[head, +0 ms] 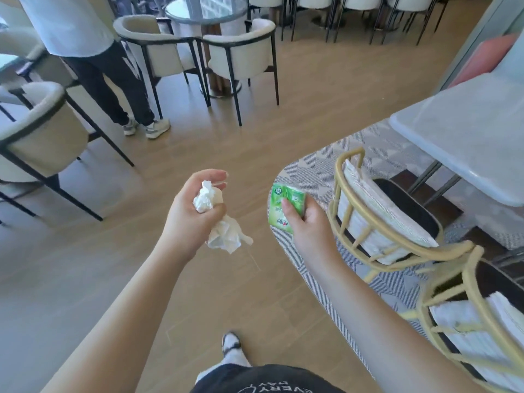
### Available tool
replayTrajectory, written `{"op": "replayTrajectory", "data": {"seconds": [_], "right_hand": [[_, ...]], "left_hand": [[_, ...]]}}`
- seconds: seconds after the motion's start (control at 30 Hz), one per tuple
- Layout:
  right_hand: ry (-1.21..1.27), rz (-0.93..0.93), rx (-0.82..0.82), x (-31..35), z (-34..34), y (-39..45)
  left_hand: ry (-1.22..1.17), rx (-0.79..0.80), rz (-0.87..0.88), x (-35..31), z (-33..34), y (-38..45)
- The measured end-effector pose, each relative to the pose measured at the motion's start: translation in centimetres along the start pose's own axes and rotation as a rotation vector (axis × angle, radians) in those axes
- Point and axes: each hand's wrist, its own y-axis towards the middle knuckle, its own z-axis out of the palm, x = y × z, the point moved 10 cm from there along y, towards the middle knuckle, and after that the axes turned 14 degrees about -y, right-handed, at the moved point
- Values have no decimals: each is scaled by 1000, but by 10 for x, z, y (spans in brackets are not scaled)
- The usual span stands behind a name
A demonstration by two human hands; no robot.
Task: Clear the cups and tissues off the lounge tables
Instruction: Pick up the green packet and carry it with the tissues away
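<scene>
Gripping crumpled tissues (218, 219) in left hand (190, 214), right hand (306, 222) pinching green packet (286, 207), label unreadable

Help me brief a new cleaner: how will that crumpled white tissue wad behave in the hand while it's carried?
The crumpled tissue, gripped in the left hand, looks soft and floppy: a loose tail hangs below the palm. It is probably very light, so a draught or slack grip could drop pieces. It likely compresses easily rather than slipping or rolling.

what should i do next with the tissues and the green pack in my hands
Probably carry both on to a bin, none of which shows here. The left hand already grips the crumpled tissues, the right hand holds the green tissue pack, so neither can pick up more.
</scene>
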Motion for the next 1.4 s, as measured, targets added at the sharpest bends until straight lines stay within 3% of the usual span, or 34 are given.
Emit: {"op": "replayTrajectory", "data": {"seconds": [0.27,0.53,0.83,1.07,1.4], "right_hand": [[33,37,-38,10,34,148],[89,57,-92,52,69,283],[110,111,-206,33,33,425],[130,171,-277,5,-10,566],[59,145,-330,16,-65,731]], "left_hand": [[-32,15,-11,36,-28,154],[19,63,33,32,-59,322],[0,235,-3,54,23,490],[61,290,-89,85,91,625],[12,372,-95,95,179,789]]}}
